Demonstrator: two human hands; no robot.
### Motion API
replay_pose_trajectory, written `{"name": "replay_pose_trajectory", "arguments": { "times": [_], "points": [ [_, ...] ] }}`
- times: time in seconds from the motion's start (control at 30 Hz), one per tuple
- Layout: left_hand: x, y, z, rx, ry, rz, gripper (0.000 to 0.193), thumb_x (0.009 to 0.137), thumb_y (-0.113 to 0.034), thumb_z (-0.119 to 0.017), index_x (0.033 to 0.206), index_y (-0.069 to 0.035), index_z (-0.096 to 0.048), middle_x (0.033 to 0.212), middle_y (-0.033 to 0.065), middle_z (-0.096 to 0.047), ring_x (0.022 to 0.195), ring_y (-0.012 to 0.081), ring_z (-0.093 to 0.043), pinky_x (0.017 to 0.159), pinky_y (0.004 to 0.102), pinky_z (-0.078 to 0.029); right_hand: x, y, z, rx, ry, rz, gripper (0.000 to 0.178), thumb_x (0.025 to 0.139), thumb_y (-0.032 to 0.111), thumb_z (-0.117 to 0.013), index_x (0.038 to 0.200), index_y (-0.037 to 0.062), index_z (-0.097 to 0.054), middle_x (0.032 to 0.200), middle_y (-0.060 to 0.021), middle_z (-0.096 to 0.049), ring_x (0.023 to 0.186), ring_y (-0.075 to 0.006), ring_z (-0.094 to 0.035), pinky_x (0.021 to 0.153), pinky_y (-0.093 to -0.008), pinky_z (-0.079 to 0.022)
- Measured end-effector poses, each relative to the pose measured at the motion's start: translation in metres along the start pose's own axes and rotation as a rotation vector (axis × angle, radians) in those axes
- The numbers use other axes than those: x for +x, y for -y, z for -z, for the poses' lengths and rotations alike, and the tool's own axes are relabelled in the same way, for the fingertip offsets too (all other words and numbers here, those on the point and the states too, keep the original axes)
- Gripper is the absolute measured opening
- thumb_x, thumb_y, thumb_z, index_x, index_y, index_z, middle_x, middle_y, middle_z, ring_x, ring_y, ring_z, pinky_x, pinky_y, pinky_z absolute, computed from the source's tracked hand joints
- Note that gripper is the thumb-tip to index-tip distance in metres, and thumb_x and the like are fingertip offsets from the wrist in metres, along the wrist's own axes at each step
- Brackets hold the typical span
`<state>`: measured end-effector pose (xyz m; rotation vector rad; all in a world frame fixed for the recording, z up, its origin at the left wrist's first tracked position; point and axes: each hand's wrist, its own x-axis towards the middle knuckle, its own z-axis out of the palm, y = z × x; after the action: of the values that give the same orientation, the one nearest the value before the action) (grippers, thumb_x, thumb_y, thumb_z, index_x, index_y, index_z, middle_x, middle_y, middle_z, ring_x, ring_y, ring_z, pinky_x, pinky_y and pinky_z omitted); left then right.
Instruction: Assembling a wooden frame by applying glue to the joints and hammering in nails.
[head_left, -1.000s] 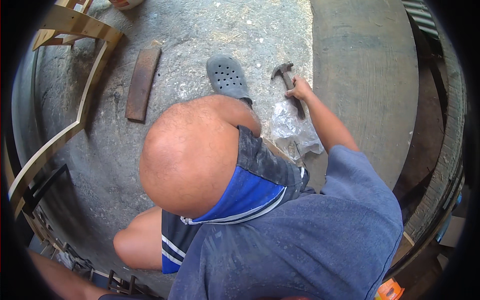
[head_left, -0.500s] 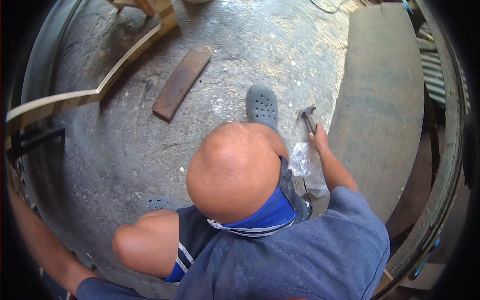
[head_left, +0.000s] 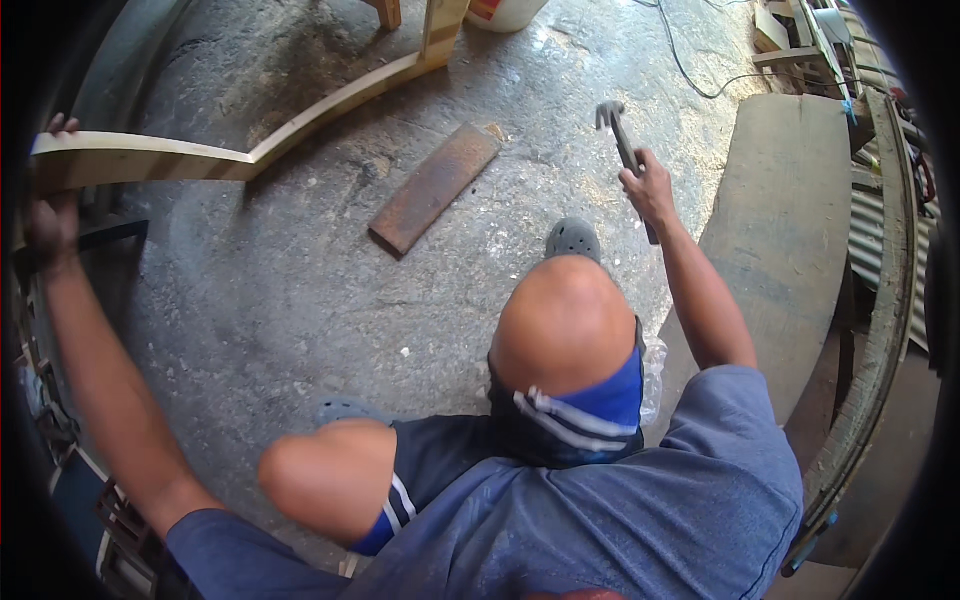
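Observation:
My right hand [head_left: 652, 188] is wrapped round the handle of a claw hammer [head_left: 622, 140], held above the floor with its head pointing away from me. At the far left, my left hand [head_left: 52, 228] grips the end of a pale curved wooden frame [head_left: 160, 160]. Its fingertips show over the top edge of the wood, and the palm is partly hidden and dark. The frame bends at a joint and runs away to an upright piece near the top. Between the hands, a rust-brown flat slab [head_left: 435, 190] lies on the concrete floor.
To the right stands a long board [head_left: 770, 230] with a curved edge. Clear plastic wrap [head_left: 652, 380] lies beside my raised knee. A white bucket [head_left: 508, 12] and a black cable [head_left: 685, 70] are at the back. Sawdust covers the floor near the board.
The hammer has risen from low beside the plastic wrap and moved forward in my right hand. My left hand has come into view on the wooden frame's end. The whole view has shifted.

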<state>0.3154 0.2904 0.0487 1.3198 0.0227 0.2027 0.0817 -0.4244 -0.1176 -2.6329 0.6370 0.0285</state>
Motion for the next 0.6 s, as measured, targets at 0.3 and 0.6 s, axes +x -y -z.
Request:
{"name": "replay_pose_trajectory", "arguments": {
  "times": [0.3, 0.6],
  "points": [
    [-0.082, -0.196, -0.103, 0.364, 0.068, -0.065, 0.049, 0.089, -0.026, -0.070, 0.118, 0.010, -0.054, 0.110, 0.0173, -0.063, 0.105, 0.0285, -0.061, 0.102, 0.0426, -0.044, -0.065, 0.193, 0.312, 0.004, 0.243, 0.161, 0.037, 0.072, 0.016, -0.070, 0.104, 0.0012, -0.058, 0.088, -0.0250, -0.062, 0.085, -0.0411, -0.062, 0.076, -0.0461, -0.049],
    [-0.164, -0.386, -0.135, 0.617, 0.068, 0.036, 0.035, 0.085, -0.010, -0.075, 0.116, -0.002, -0.059, 0.101, 0.0049, -0.064, 0.089, 0.0133, -0.059, 0.083, 0.0282, -0.047, -0.213, 0.198, 0.412, 0.427, 0.082, -0.386, 0.035, 0.073, 0.021, -0.065, 0.100, 0.0009, -0.058, 0.079, -0.0185, -0.063, 0.074, -0.0300, -0.064, 0.070, -0.0404, -0.050]
  ]
}}
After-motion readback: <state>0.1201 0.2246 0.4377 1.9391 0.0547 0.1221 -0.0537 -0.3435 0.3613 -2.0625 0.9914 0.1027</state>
